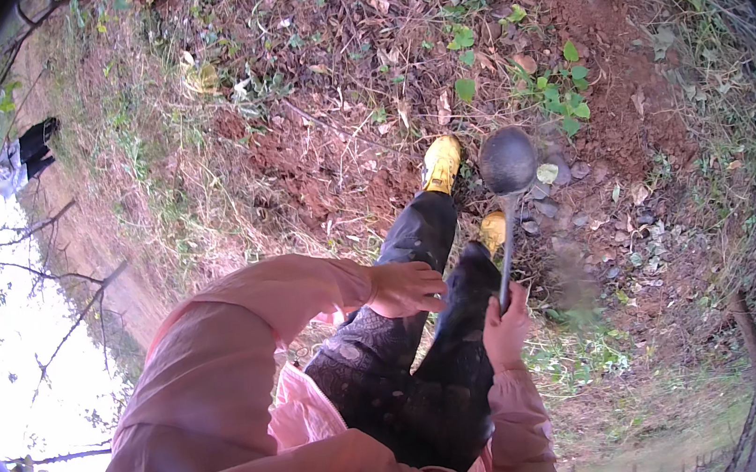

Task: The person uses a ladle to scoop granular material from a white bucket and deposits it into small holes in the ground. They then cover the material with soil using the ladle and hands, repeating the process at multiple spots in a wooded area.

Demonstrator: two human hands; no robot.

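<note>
My right hand (507, 328) is closed around the lower end of the handle of a long metal ladle (510, 230). Its dark, rounded bowl (508, 160) points away from me, above the ground beyond my feet. Whether the bowl's hollow or its back faces me, I cannot tell. Over my dark trousers, near the knee, my left hand (407, 290) holds nothing, its fingers loosely bent and slightly apart. One yellow shoe (442, 164) shows just left of the bowl. The other yellow shoe (493, 231) is partly hidden by my trouser leg and the handle.
Several grey stones (547, 207) lie right of the ladle. Red soil (621, 79), dry leaves and a leafy green plant (563, 96) cover the ground ahead. Bare branches (86, 307) reach in at left; a woody stem (752, 346) stands at right. Another person (22, 159) is far off at upper left.
</note>
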